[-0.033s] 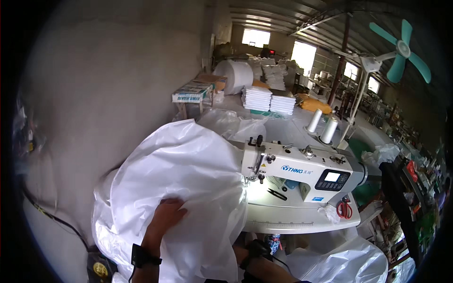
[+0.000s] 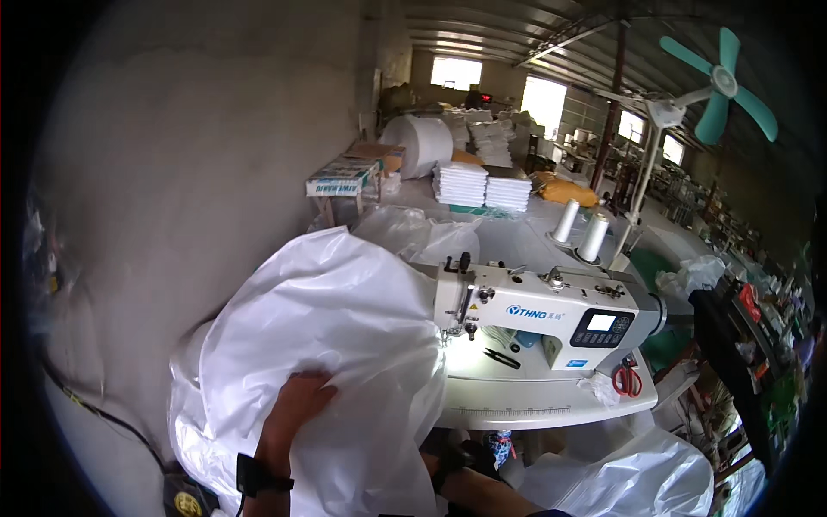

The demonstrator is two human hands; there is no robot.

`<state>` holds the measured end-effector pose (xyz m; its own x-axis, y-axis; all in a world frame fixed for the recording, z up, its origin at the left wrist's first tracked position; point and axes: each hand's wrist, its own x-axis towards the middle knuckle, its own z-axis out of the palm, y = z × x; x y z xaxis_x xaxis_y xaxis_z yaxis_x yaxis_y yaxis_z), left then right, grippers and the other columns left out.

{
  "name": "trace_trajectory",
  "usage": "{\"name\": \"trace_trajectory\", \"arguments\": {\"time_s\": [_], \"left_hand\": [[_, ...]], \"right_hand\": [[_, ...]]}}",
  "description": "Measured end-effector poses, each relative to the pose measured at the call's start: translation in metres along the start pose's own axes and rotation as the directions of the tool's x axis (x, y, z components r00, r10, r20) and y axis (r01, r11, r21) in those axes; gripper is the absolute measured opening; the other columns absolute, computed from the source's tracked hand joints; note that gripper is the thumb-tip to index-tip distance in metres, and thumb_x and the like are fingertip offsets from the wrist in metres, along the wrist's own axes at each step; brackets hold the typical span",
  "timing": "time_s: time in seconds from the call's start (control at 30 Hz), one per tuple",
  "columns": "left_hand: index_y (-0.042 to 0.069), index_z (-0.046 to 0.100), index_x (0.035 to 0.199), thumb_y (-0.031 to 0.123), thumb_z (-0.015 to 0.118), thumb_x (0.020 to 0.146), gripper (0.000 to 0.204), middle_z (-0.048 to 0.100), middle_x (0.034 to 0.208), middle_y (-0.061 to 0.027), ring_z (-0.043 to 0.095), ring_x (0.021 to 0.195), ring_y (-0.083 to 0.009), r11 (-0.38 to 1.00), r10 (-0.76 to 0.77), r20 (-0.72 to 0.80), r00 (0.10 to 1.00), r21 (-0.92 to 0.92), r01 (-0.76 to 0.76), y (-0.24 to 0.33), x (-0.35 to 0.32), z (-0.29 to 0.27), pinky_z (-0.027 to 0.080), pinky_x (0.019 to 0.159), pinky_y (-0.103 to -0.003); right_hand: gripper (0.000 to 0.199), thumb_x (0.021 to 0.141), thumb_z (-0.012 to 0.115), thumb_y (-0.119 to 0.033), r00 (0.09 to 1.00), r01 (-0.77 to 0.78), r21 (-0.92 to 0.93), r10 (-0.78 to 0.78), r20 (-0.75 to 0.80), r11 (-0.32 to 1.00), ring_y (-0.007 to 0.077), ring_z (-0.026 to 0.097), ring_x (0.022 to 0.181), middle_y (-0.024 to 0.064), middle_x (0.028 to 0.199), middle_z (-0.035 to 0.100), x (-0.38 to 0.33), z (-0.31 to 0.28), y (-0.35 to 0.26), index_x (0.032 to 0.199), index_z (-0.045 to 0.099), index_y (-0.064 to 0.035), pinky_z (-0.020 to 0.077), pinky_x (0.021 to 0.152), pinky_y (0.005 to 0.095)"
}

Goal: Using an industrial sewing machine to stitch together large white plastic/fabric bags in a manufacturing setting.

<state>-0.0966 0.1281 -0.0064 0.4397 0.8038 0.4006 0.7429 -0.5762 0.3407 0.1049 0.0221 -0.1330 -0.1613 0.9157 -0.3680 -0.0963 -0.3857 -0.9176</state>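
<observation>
The person's right arm (image 2: 487, 493) comes in low, with a dark band on it, and goes behind a big white sheet (image 2: 362, 302). The right hand is hidden there, so nobody can tell if it is holding anything. The left hand (image 2: 306, 396) lies on top of the sheet, back side up, with its fingers a bit bent. It is hard to see if the fingers pinch the sheet or just press on it. A black box on a strap (image 2: 258, 474) is on the left wrist.

The sheet is wrinkly and shiny. It hangs over the left end of a sewing table (image 2: 508, 392) and reaches the needle end of the sewing machine (image 2: 560, 323). More white plastic (image 2: 620, 474) lies lower down, below the table's front edge. Black snips (image 2: 501, 358) lie on the table, in front of the machine. Red scissors (image 2: 627, 379) are at the table's right corner.

Behind the machine stand two white spools of thread (image 2: 593, 238). Farther back are two neat white stacks (image 2: 508, 191), an orange bag (image 2: 567, 191) and a fat white roll (image 2: 418, 146). A green fan (image 2: 724, 83) is up high on the right.
</observation>
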Motion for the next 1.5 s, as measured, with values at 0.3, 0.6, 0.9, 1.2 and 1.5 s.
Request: {"name": "trace_trajectory", "arguments": {"time_s": [0.3,0.6,0.9,1.2,1.5], "left_hand": [[0.004,0.068,0.097,0.012,0.069,0.079,0.02,0.068,0.106,-0.0089,0.061,0.103,-0.0262,0.862,0.493,-0.276,0.825,0.278,-0.423,0.142,0.064,-0.108,0.045,0.097,-0.045],[0.01,0.069,0.102,0.012,0.061,0.082,0.021,0.066,0.118,-0.0033,0.058,0.117,-0.021,0.621,0.775,-0.148,0.614,0.359,-0.697,0.069,0.119,-0.086,0.035,0.11,-0.045],[-0.002,0.06,0.124,0.007,0.051,0.093,0.034,0.057,0.132,-0.0211,0.05,0.126,-0.0396,0.99,0.11,-0.028,0.994,-0.086,-0.112,-0.187,0.052,0.026,0.038,0.11,-0.043],[-0.004,0.068,0.101,0.017,0.057,0.096,0.024,0.071,0.087,-0.0161,0.065,0.078,-0.025,0.96,-0.224,-0.065,0.973,-0.187,0.208,-0.186,0.026,-0.017,0.05,0.074,-0.034],[0.008,0.067,0.111,0.017,0.053,0.096,0.023,0.067,0.111,-0.0182,0.066,0.096,-0.0368,0.936,0.098,0.094,0.991,0.329,-0.124,-0.064,0.004,0.055,0.054,0.081,-0.043]], "right_hand": [[0.027,0.094,0.052,-0.023,0.999,0.026,0.128,-0.021,-0.037,0.991,0.0268,0.067,0.083,0.0133,0.091,0.068,0.084,0.017,-0.051,0.101,0.063,-0.0001,0.0537,0.076,0.0385],[0.026,0.093,0.053,-0.023,0.998,0.026,0.146,-0.019,-0.052,0.989,0.0264,0.067,0.083,0.0125,0.09,0.068,0.108,0.005,-0.057,0.099,0.064,-0.0006,0.053,0.075,0.0387],[0.025,0.092,0.054,-0.023,0.997,0.076,0.222,-0.08,0.008,0.972,0.0259,0.066,0.083,0.0117,0.089,0.068,0.024,-0.016,-0.039,0.098,0.064,-0.0012,0.0524,0.074,0.0389],[0.024,0.091,0.055,-0.023,0.992,0.091,0.407,-0.044,-0.122,0.909,0.0255,0.066,0.083,0.0109,0.088,0.067,-0.12,-0.063,0.019,0.096,0.064,-0.0017,0.0517,0.074,0.039],[0.023,0.09,0.056,-0.023,0.963,0.174,0.551,-0.023,-0.27,0.816,0.025,0.066,0.082,0.0101,0.087,0.067,-0.212,-0.095,0.063,0.094,0.065,-0.0023,0.0511,0.073,0.0392]]}}
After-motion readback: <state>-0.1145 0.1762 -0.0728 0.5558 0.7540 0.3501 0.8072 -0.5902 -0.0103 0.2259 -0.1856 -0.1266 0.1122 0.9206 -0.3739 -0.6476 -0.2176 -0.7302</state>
